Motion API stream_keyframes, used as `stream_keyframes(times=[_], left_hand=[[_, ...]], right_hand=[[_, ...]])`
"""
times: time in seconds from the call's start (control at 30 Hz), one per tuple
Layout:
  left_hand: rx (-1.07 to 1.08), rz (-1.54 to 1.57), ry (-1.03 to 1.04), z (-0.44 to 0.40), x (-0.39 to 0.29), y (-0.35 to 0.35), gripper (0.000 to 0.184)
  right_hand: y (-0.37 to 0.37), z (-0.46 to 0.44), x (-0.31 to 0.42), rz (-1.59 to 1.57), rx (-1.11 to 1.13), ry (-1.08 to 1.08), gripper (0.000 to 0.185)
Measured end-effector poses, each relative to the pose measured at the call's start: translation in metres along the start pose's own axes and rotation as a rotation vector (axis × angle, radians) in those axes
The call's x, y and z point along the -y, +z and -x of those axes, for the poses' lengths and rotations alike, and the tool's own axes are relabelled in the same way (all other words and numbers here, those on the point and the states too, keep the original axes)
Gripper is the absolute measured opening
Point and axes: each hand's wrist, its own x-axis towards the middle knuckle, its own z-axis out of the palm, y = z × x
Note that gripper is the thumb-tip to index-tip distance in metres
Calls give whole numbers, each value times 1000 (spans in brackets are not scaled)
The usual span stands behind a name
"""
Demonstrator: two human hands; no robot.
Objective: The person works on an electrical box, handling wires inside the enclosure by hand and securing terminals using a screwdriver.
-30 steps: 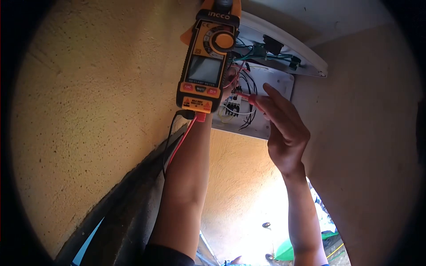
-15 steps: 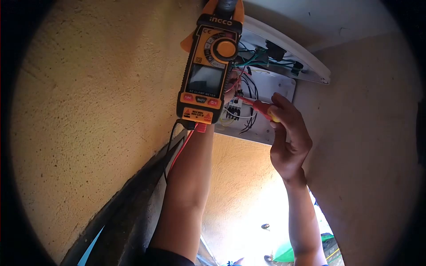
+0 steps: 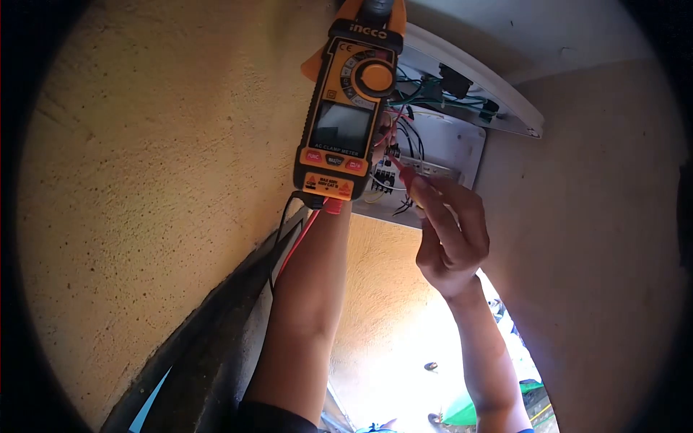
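My right hand (image 3: 456,234) is closed around a screwdriver (image 3: 408,176) with a red and yellow handle. Its shaft points up and left to a black terminal (image 3: 390,153) inside an open white electrical box (image 3: 469,155). My left hand (image 3: 380,150) reaches into the box beside red wires (image 3: 388,136); the meter covers most of it, so its grip is hidden. An orange and black clamp meter (image 3: 342,126) hangs before my left forearm, its screen without readable figures. Below the screwdriver's tip sits a black terminal block (image 3: 384,181).
The box's white cover (image 3: 498,90) hangs tilted above, with green wires (image 3: 426,92) behind it. A black lead (image 3: 278,242) and a red lead (image 3: 296,245) run down from the meter. A rough yellow wall (image 3: 159,180) stands close on the left, a dim wall (image 3: 585,216) on the right.
My right hand has moved left and slightly down, and has turned, with the screwdriver now steeper. The meter and box appear shifted slightly right in view.
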Motion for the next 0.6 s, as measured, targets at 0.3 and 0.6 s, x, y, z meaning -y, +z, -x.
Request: stream_keyframes(times=[0.3,0.6], left_hand=[[16,-612,-25,5,-29,24,20],[-41,-541,-106,6,-29,23,19]], right_hand=[[4,-11,1,-35,-26,-32,46],[1,-18,1,-115,30,1,42]])
